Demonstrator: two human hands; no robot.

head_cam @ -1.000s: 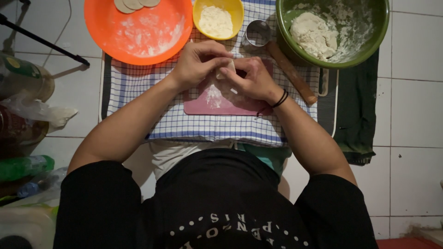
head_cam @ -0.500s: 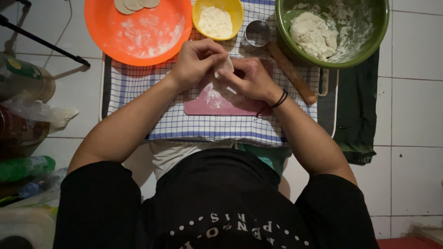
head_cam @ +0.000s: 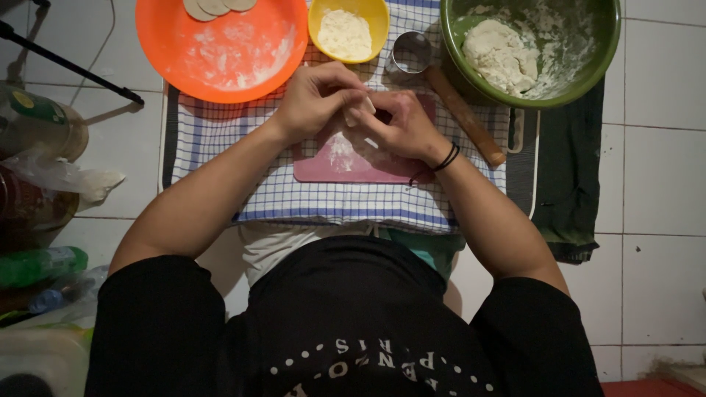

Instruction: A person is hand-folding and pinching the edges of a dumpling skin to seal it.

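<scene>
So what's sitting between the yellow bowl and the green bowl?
In the head view, a small metal cup stands between the yellow bowl and the green bowl.

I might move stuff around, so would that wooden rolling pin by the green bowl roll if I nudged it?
Probably: the rolling pin is a round, stiff-looking wooden cylinder lying loose on the checked cloth. The green bowl beside it may stop it on that side.

A single head-worn camera looks almost straight down, close over the person's own chest and forearms. The pink board point(head_cam: 353, 158) sits just above centre, the orange bowl point(head_cam: 220, 48) at eleven o'clock, the green bowl point(head_cam: 529, 48) at one o'clock.
</scene>
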